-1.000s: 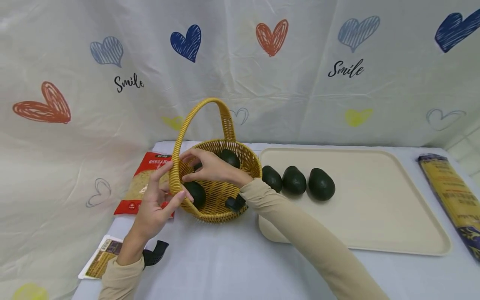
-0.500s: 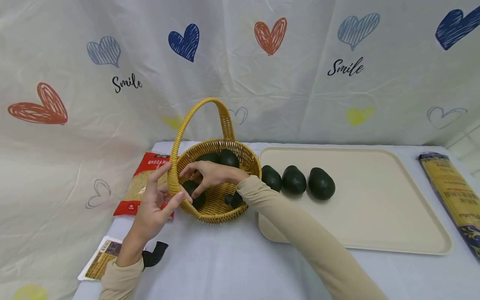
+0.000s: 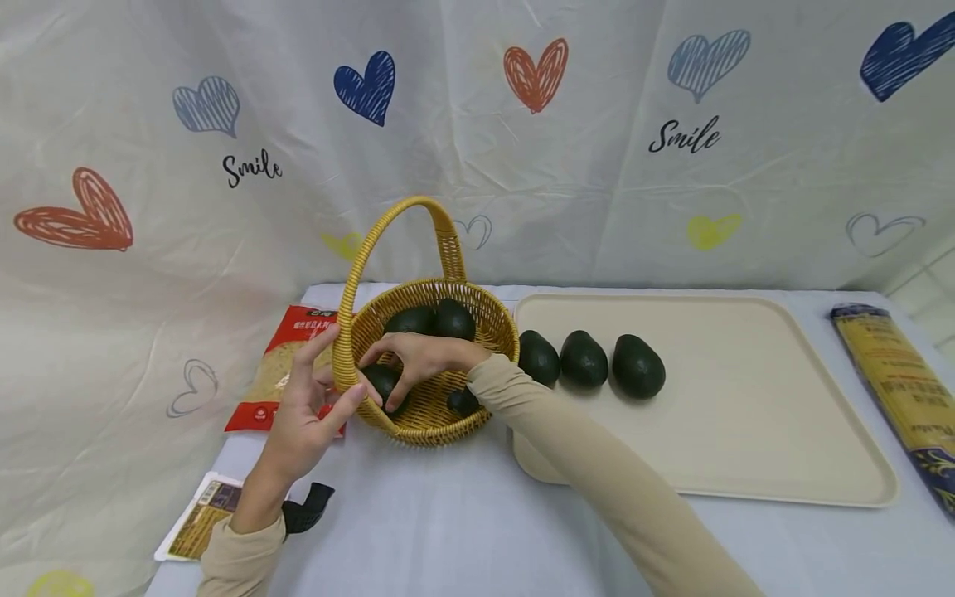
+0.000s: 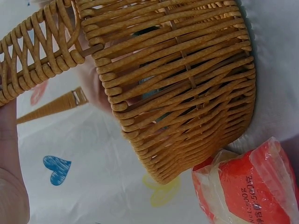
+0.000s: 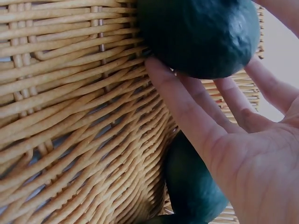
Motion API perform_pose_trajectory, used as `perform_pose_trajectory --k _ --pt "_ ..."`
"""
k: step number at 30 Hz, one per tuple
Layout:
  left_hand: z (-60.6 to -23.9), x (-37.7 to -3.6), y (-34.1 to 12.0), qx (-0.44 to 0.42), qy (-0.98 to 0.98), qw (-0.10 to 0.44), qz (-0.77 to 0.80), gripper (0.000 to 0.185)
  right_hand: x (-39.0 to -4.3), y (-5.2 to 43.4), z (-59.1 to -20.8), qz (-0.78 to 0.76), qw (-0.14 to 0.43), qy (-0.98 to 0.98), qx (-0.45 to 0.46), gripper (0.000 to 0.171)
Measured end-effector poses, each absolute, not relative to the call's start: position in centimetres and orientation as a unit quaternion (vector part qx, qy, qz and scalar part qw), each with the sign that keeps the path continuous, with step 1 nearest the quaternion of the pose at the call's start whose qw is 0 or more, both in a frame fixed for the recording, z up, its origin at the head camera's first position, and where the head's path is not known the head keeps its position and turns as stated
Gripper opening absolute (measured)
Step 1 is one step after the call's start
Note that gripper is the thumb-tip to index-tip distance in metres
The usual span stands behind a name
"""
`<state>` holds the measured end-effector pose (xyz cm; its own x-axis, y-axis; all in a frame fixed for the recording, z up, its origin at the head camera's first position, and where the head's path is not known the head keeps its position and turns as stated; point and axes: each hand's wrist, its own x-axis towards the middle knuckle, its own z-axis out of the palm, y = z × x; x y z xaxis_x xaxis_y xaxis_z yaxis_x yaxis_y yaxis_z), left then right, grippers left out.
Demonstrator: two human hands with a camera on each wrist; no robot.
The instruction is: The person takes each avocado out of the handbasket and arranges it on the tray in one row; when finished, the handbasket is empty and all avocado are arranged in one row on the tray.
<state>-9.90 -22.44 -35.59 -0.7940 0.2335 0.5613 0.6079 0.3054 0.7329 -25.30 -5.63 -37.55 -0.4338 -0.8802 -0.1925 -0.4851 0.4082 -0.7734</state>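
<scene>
A yellow wicker basket (image 3: 436, 433) with a tall arched handle stands on the white table, left of the tray. My left hand (image 3: 302, 423) grips it where the handle meets the left rim; the left wrist view has this hand (image 4: 10, 179) at its edge, beside the woven wall (image 4: 182, 88). Inside the basket, my right hand (image 3: 427, 355) holds a dark green avocado (image 3: 380, 380) near the left side. From the right wrist, the fingers (image 5: 187, 102) curve around that avocado (image 5: 201, 35). Two more avocados (image 3: 409, 320) lie at the basket's back.
A beige tray (image 3: 753, 398) on the right carries three avocados (image 3: 584, 359) along its left side. Behind my left hand lies a red food packet (image 3: 254, 413); a flat white-edged pack (image 3: 201, 518) lies nearer. A long yellow package (image 3: 899, 394) rests at the far right.
My right hand has moved down and toward the front within the basket, from the back avocados to the left one, and now grips it. My left hand stays at the basket handle.
</scene>
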Motion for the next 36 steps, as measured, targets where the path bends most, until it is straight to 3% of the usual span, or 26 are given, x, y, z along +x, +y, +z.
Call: perform_pose_trajectory --k 16,36 --pt "-35.5 -10.1 -22.2 -0.287 -0.773 0.173 -0.539 0.084 -24.9 -5.7 -37.3 -0.289 0.3 0.786 -0.457 0.082" --pt "-35.4 -9.8 -22.3 -0.269 -0.784 0.177 -0.53 0.085 -24.9 -4.5 -35.6 -0.293 0.206 0.791 -0.496 0.077"
